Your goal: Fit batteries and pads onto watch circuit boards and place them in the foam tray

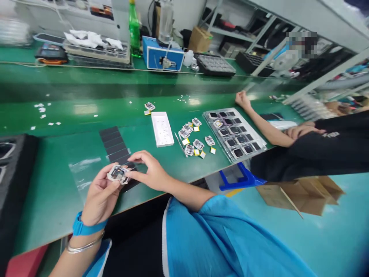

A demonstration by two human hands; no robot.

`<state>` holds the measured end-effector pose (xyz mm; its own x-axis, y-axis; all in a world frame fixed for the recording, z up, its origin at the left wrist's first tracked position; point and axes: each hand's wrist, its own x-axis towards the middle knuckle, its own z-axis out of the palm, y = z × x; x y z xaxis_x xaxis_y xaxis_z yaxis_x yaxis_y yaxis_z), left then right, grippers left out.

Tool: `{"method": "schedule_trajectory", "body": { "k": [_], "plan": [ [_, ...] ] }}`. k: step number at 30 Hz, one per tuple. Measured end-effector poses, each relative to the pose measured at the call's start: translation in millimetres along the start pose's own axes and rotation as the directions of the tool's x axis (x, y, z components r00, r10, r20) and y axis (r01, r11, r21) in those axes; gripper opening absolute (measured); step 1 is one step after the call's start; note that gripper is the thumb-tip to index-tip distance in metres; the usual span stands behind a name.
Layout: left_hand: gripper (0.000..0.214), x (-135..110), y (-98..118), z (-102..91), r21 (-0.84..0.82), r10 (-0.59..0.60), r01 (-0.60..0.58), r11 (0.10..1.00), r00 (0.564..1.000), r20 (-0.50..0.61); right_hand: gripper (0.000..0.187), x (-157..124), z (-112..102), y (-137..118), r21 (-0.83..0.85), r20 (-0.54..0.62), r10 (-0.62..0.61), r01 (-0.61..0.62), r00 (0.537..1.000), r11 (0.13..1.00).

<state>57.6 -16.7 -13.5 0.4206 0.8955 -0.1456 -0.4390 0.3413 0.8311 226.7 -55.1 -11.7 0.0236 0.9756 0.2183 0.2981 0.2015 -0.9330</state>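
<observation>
My left hand (pixel 99 194) grips a small white-framed part with a dark middle (pixel 117 174) just above the green table (pixel 57 192). My right hand (pixel 148 171) pinches the same part at its right edge, fingers curled. Under both hands lies a strip of dark rectangular pads (pixel 113 144) on a clear film (pixel 83 169). Further off to the right, several like parts with small yellow pieces (pixel 196 138) lie loose, next to a white open box (pixel 162 129).
A clear tray of dark parts (pixel 235 132) lies right of the loose parts. A co-worker's arm (pixel 259 123) rests beside it. A blue device (pixel 162 54), a green bottle (pixel 134 27) and black trays (pixel 215 64) stand at the back. A cardboard box (pixel 302 192) sits on the floor.
</observation>
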Motion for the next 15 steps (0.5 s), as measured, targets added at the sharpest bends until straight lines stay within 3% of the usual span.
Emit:
{"method": "schedule_trajectory", "body": {
  "k": [1, 3, 5, 7, 10, 15],
  "plan": [
    [0.039, 1.2, 1.0, -0.9, -0.008, -0.008, 0.008, 1.0, 1.0, 0.018, 0.038, -2.1, 2.5, 2.5, 0.234, 0.055, 0.128, -0.137, 0.99, 0.963],
    [0.038, 1.4, 3.4, -0.5, -0.021, -0.03, 0.031, 0.999, 0.998, 0.046, 0.048, -9.6, 5.9, 4.4, 0.562, 0.261, 0.299, -0.396, 0.918, 0.726],
    [0.041, -0.1, 5.3, 2.1, -0.043, -0.06, 0.063, 0.997, 0.996, 0.065, 0.046, -18.5, 4.0, 3.0, 0.664, 0.392, 0.381, -0.544, 0.837, 0.513],
    [0.044, -0.7, 5.9, 4.7, -0.078, -0.09, 0.096, 0.992, 0.993, 0.074, 0.041, -23.8, -4.5, 0.2, 0.699, 0.365, 0.439, -0.553, 0.821, 0.454],
    [0.044, -0.1, 5.5, 6.8, -0.128, -0.145, 0.155, 0.979, 0.986, 0.086, 0.037, -21.7, -22.2, -4.7, 0.684, 0.273, 0.424, -0.484, 0.864, 0.546],
    [0.044, -3.1, 6.3, 8.1, -0.169, -0.252, 0.278, 0.946, 0.955, 0.158, 0.031, -9.4, -35.3, -18.7, 0.481, 0.053, 0.223, -0.221, 0.973, 0.849]
  ]
}}
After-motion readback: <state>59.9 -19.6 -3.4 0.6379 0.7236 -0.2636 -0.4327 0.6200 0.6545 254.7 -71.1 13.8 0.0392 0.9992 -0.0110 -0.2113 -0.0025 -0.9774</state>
